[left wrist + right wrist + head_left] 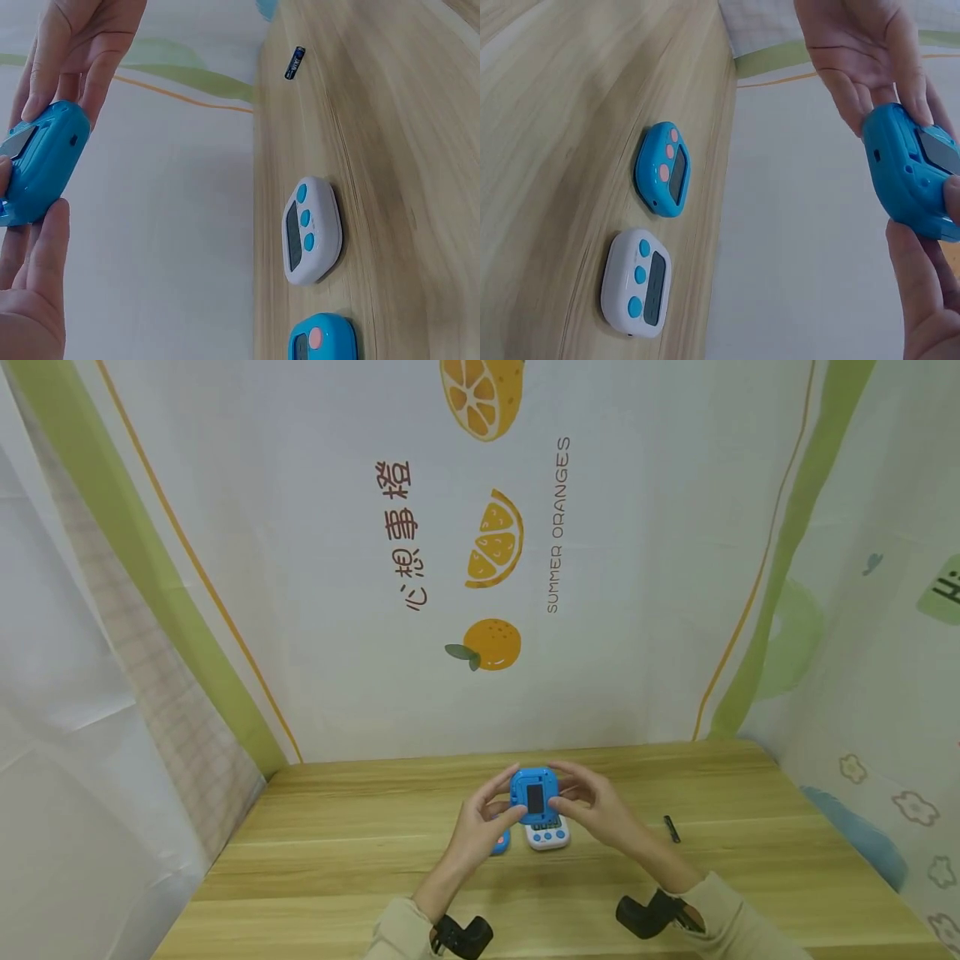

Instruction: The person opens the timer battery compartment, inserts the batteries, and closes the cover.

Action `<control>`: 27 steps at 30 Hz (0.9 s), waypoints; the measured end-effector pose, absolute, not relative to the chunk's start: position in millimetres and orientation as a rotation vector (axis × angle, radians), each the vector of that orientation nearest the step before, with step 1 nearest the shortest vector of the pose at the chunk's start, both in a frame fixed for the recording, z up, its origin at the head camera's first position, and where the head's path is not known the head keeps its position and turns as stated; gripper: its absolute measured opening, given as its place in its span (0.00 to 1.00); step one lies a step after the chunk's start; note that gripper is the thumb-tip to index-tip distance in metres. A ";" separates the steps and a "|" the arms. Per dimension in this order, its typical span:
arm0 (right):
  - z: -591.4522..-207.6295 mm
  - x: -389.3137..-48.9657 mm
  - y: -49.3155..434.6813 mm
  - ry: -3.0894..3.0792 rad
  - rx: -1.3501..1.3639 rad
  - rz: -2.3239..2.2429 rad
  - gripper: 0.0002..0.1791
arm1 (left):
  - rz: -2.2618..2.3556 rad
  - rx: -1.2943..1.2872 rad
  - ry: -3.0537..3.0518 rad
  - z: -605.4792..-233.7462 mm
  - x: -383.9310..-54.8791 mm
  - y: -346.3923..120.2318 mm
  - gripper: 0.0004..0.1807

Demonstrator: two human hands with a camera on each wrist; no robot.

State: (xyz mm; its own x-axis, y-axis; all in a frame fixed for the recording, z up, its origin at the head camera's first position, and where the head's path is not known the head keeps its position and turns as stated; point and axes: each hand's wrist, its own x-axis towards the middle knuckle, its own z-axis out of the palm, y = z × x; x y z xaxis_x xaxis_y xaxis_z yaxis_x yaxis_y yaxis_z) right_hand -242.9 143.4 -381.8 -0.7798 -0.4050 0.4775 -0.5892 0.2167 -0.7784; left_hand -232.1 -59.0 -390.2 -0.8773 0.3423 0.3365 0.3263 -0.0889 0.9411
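Both hands hold a blue digital timer (534, 774) up above the table, its back with a dark rectangle turned toward the head camera. My left hand (472, 822) grips one side, thumb on the back face and fingers around the edge. On the opposite side, my right hand (603, 814) pinches it the same way. Below lies a white timer (324, 232) with blue buttons, partly covered by the held one in the head view. Beside it rests another blue timer (655, 161) with pink buttons.
A small dark battery (671, 828) lies on the wooden table (337, 843), right of the timers. Behind the table hangs a white curtain (337, 677) printed with oranges and lettering. More printed cloth (862, 710) closes off the right side.
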 end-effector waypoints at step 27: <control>-387.0 -247.4 141.6 -2.279 0.871 1.802 0.24 | 2.170 0.763 2.065 -396.3 -231.3 -59.5 0.29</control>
State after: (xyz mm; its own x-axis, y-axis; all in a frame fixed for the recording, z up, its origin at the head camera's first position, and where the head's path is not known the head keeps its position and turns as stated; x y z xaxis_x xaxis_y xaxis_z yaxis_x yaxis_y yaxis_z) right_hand -247.4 141.6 -387.0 -0.8299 -0.3659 0.4212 -0.4942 0.1318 -0.8593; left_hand -231.3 -59.5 -396.3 -0.8770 0.3650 0.3126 0.2942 -0.1066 0.9498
